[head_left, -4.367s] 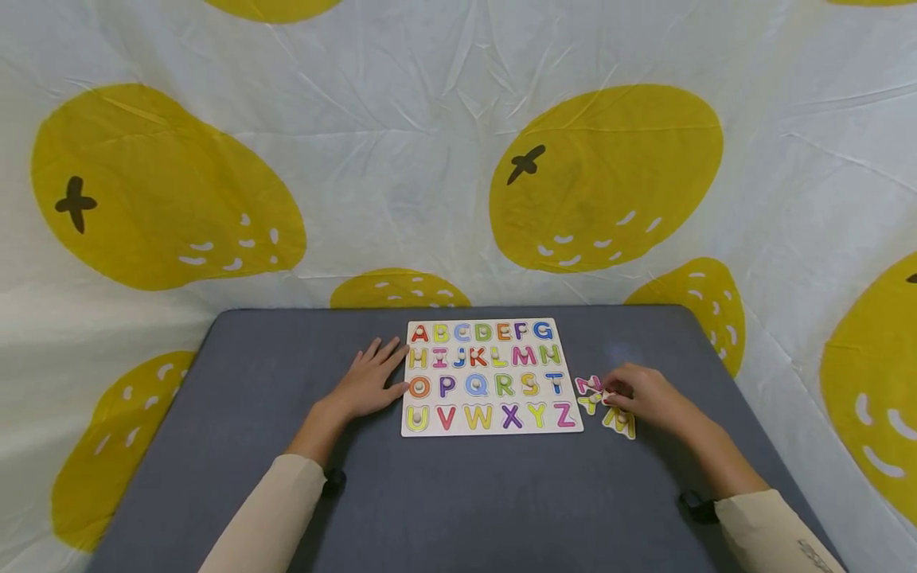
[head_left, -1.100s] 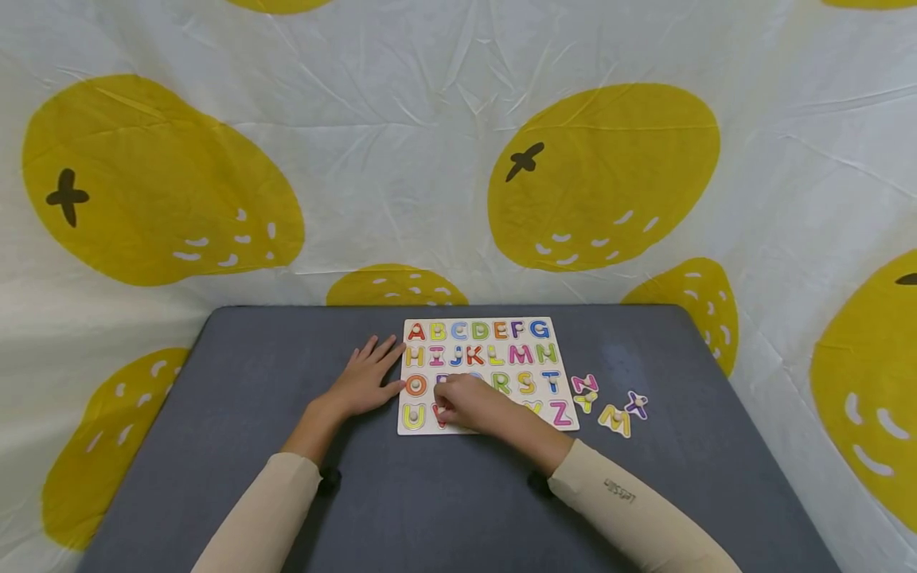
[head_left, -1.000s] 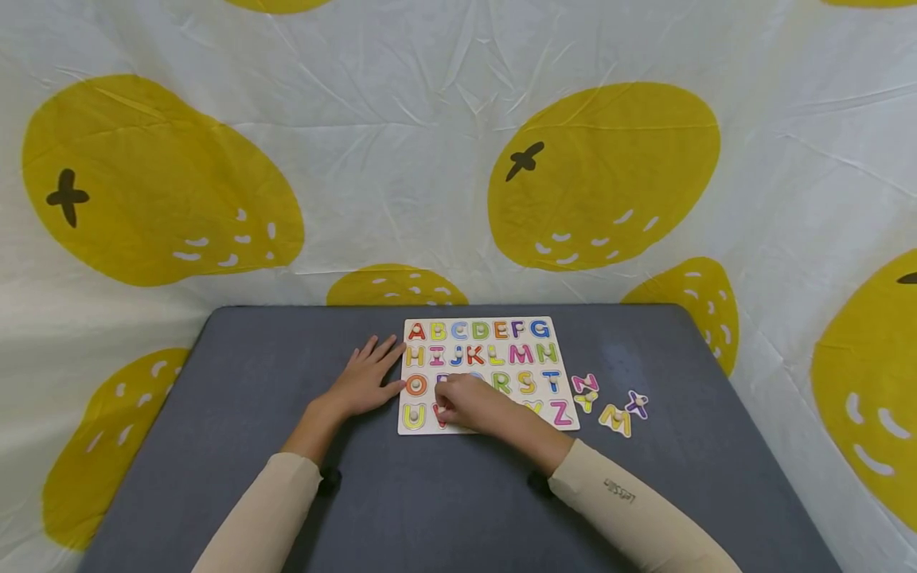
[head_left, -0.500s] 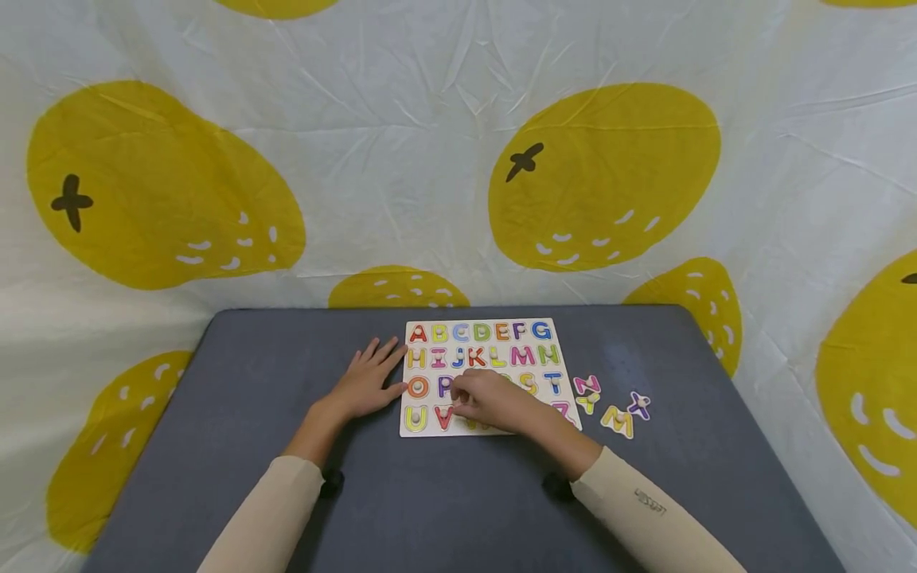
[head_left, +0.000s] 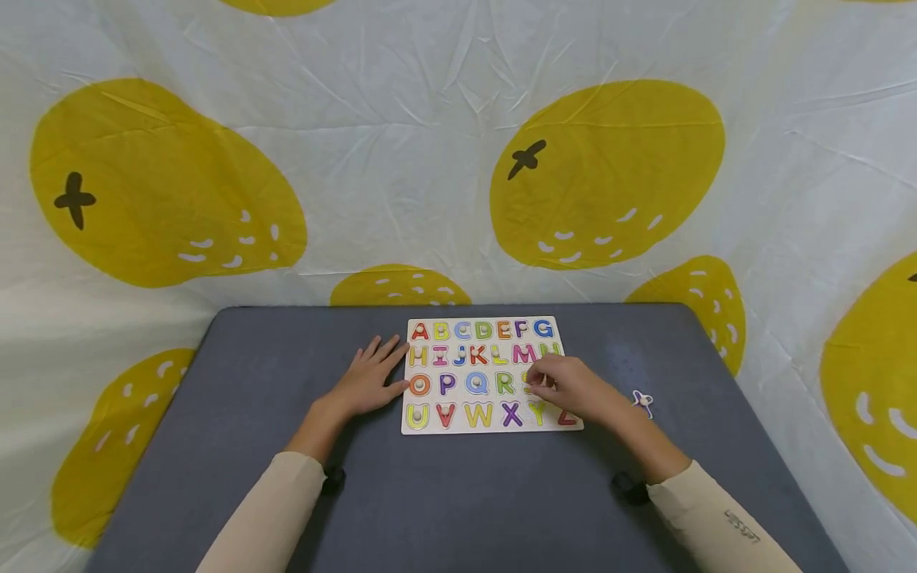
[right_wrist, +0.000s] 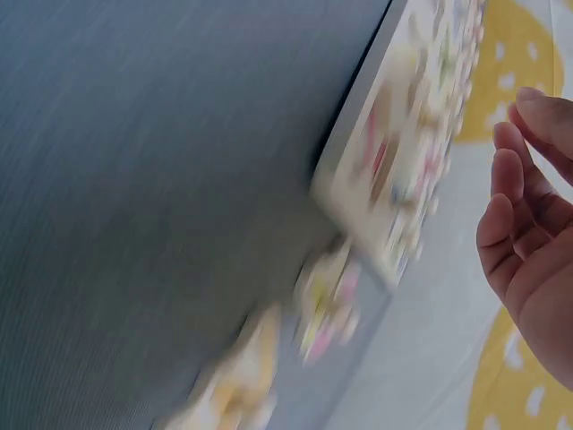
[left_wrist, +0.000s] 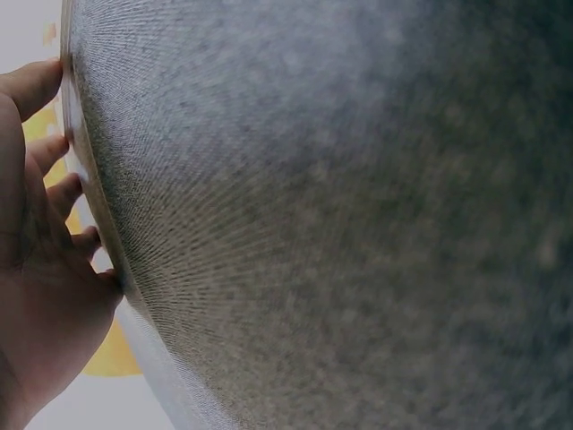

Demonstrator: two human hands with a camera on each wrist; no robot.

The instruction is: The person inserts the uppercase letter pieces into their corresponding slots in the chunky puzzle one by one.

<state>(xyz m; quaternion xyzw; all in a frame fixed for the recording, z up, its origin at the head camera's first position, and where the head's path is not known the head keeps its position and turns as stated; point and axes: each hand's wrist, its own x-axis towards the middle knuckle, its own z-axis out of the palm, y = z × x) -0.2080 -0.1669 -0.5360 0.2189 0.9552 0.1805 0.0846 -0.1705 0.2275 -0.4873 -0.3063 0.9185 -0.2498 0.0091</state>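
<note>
A white alphabet puzzle board (head_left: 494, 398) lies on the grey table, its coloured letters in rows and many bearing small knobs. My left hand (head_left: 368, 380) rests spread at its left edge, thumb and fingertips right at the rim. Over the board's right side hovers my right hand (head_left: 573, 387), fingers loosely curled and nothing visible between them in the right wrist view. A red V piece (head_left: 446, 415) with a knob sits in the bottom row. To the right lies a loose purple X piece (head_left: 642, 402). The right wrist view shows pink and yellow pieces (right_wrist: 324, 300) by the board's corner.
A blurred orange letter piece (right_wrist: 237, 385) lies on the table near those; in the head view my right hand and forearm cover it. Behind the table (head_left: 466, 501) hangs a white cloth (head_left: 401, 183) printed with large yellow fruit.
My right hand carried a red letter piece from the loose pile to the V spot, let it go, and has moved back rightward. My left hand has stayed at the board's edge.
</note>
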